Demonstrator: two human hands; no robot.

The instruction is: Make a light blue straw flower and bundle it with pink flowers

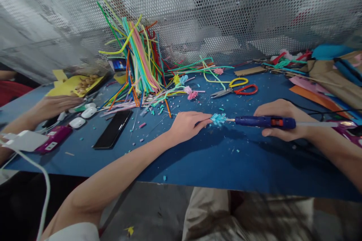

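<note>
Between the fingertips of my left hand (189, 125) is a light blue pipe-cleaner flower (218, 119), pinched at its left side. My right hand (279, 116) grips a dark blue hot glue gun (254, 121), its metal tip pointing left at the flower's right side; whether they touch I cannot tell. A whitish glue stick (316, 124) sticks out of the gun's rear, above my right wrist. Beyond the hands lie scissors (230, 88) with one yellow and one red handle. Small pink (192, 95) and yellow flowers rest among loose pipe cleaners.
A tall bundle of coloured pipe cleaners (138, 56) stands by the perforated metal screen (226, 11). A black phone (113, 129), white earbuds case (77, 122) and purple power strip (53, 139) lie left. Another person's hand (60, 105) rests there. Coloured sheets (319, 99) lie right.
</note>
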